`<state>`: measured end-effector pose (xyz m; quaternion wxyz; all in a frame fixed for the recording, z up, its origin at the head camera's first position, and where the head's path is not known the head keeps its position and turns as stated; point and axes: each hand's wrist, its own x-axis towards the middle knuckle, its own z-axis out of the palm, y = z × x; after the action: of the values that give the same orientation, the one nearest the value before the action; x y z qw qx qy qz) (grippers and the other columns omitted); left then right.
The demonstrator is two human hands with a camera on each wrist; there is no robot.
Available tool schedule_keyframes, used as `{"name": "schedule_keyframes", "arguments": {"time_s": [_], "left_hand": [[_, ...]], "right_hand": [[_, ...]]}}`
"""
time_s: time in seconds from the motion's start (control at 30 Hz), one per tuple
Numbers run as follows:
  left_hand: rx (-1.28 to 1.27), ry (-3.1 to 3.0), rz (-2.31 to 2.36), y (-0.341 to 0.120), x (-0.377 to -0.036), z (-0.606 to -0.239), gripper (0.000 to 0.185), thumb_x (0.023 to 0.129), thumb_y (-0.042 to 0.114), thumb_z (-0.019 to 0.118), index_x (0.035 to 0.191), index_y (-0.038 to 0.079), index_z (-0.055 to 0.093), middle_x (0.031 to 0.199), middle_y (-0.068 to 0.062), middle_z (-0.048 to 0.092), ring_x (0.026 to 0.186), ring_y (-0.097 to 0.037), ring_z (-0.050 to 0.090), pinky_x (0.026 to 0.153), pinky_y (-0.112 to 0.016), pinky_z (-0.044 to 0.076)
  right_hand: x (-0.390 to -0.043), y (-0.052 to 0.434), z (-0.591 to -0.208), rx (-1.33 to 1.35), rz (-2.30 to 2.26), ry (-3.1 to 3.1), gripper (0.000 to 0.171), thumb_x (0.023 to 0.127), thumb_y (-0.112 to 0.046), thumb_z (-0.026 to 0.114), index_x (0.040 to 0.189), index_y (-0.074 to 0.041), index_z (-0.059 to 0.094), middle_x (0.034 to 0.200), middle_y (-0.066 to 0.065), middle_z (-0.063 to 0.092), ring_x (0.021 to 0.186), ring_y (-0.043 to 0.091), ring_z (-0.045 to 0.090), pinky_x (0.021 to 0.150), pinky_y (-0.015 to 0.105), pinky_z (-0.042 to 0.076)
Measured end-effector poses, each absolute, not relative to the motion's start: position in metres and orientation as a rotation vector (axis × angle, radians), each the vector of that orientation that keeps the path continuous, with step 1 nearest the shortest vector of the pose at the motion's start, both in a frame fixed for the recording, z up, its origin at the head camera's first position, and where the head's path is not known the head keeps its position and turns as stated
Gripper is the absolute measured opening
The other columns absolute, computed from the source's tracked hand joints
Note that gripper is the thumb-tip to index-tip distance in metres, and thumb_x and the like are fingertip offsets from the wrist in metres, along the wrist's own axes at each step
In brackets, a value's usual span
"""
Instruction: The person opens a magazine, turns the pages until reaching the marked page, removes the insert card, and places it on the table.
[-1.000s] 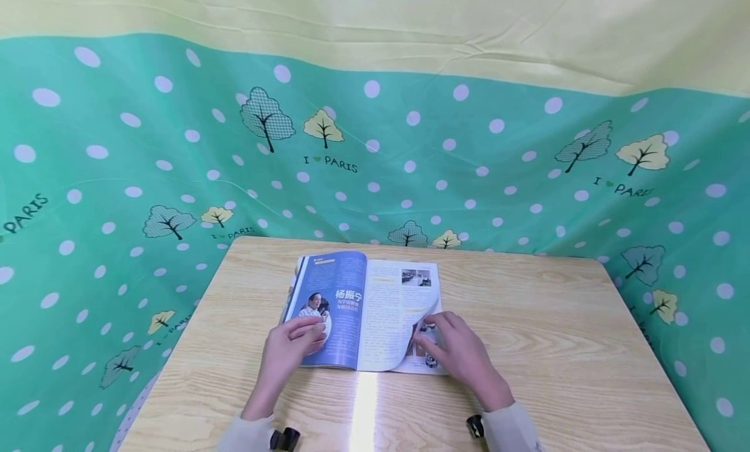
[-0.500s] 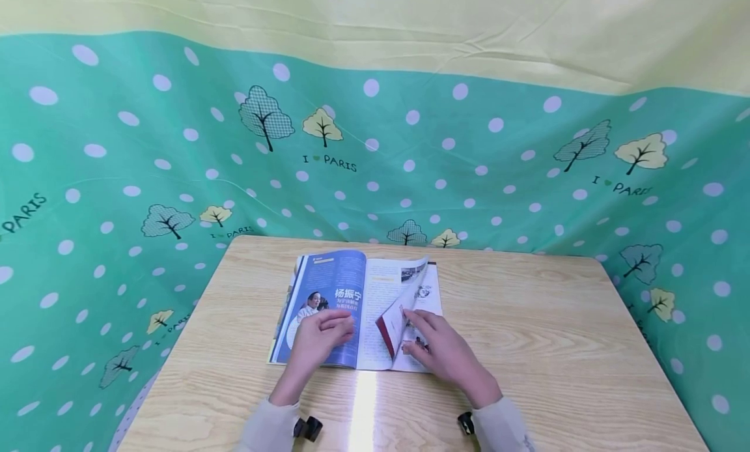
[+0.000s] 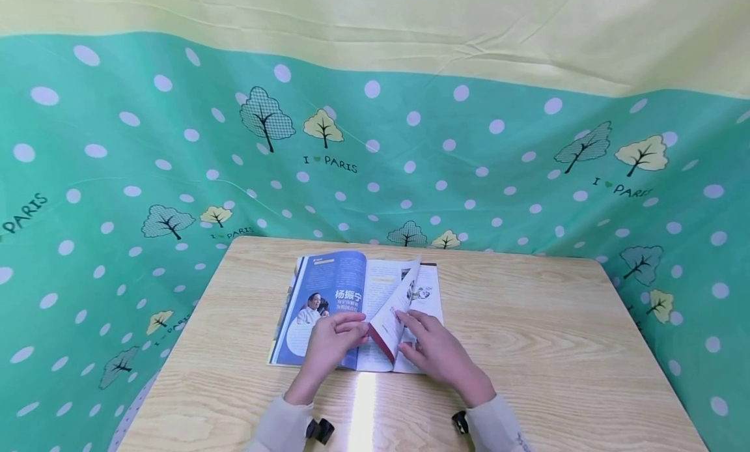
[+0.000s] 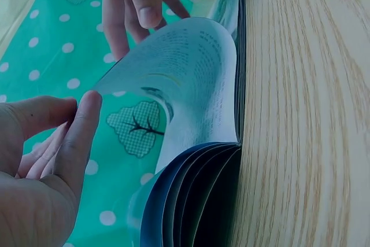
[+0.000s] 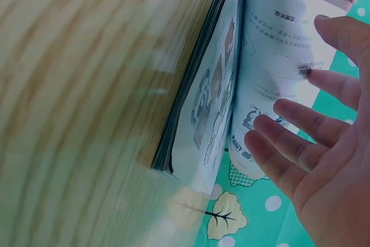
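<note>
An open magazine [image 3: 328, 276] lies on the wooden table, its left page blue with a photo and white lettering. One right-hand page [image 3: 394, 315] is lifted and curls up to the left, with a dark red strip along its lower edge. My left hand [image 3: 335, 340] pinches the page's raised corner between thumb and fingers, as the left wrist view shows. On the page's other side is my right hand [image 3: 436, 349], fingers spread and straight, fingertips at the paper. In the right wrist view this hand [image 5: 324, 137] has its palm facing the printed side.
The wooden table [image 3: 556, 348] extends to both sides of the magazine. A green polka-dot cloth [image 3: 351, 198] with tree prints hangs behind and beside it. Black wrist devices [image 3: 319, 430] sit at the sleeves.
The right hand has carried the page up and leftward from the magazine's right side. The left hand has moved right from the blue page and taken the page's corner.
</note>
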<state>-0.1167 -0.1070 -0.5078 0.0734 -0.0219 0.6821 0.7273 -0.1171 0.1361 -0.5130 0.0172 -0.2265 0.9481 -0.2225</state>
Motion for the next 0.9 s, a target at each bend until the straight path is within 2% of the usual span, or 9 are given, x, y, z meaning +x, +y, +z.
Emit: {"name": "schedule_keyframes", "arguments": {"time_s": [0.17,0.4,0.57,0.73,0.9], "left_hand": [[-0.086,2.070,2.176,-0.108,-0.116,-0.505,0.036,0.089,0.007,0.077,0.116,-0.013,0.065,0.100,-0.021,0.073,0.088,-0.034,0.073,0.078,-0.035,0.064],[-0.138,2.096,2.218,-0.121,-0.113,-0.499,0.031,0.088,0.003,0.076,0.114,-0.012,0.067,0.097,-0.021,0.073,0.087,-0.037,0.073,0.076,-0.034,0.064],[-0.203,2.134,2.256,-0.137,-0.109,-0.493,0.028,0.088,0.000,0.075,0.113,-0.011,0.068,0.096,-0.021,0.073,0.084,-0.031,0.074,0.077,-0.034,0.064],[-0.315,2.116,2.286,-0.155,-0.104,-0.489,0.030,0.089,-0.002,0.074,0.116,-0.011,0.066,0.099,-0.022,0.073,0.086,-0.028,0.074,0.080,-0.034,0.063],[-0.385,2.121,2.303,-0.170,-0.098,-0.490,0.031,0.089,-0.002,0.073,0.118,-0.011,0.066,0.103,-0.024,0.072,0.087,-0.027,0.074,0.081,-0.035,0.063]], "right_hand": [[-0.117,0.136,-0.510,-0.680,-0.686,2.946,0.064,0.097,-0.043,0.065,0.154,-0.028,0.040,0.149,0.009,0.047,0.126,0.026,0.052,0.102,0.044,0.053],[-0.116,0.144,-0.511,-0.667,-0.702,2.937,0.064,0.097,-0.042,0.065,0.154,-0.023,0.042,0.150,0.010,0.045,0.132,0.028,0.048,0.108,0.045,0.048],[-0.115,0.151,-0.516,-0.677,-0.712,2.956,0.064,0.096,-0.043,0.067,0.151,-0.017,0.046,0.147,0.013,0.049,0.132,0.032,0.048,0.109,0.049,0.046],[-0.114,0.156,-0.521,-0.658,-0.657,2.955,0.062,0.097,-0.046,0.063,0.149,-0.016,0.048,0.146,0.015,0.049,0.132,0.034,0.048,0.109,0.051,0.045],[-0.112,0.162,-0.525,-0.650,-0.590,2.909,0.070,0.090,-0.043,0.074,0.149,-0.015,0.048,0.149,0.018,0.045,0.134,0.038,0.044,0.111,0.054,0.042]]}}
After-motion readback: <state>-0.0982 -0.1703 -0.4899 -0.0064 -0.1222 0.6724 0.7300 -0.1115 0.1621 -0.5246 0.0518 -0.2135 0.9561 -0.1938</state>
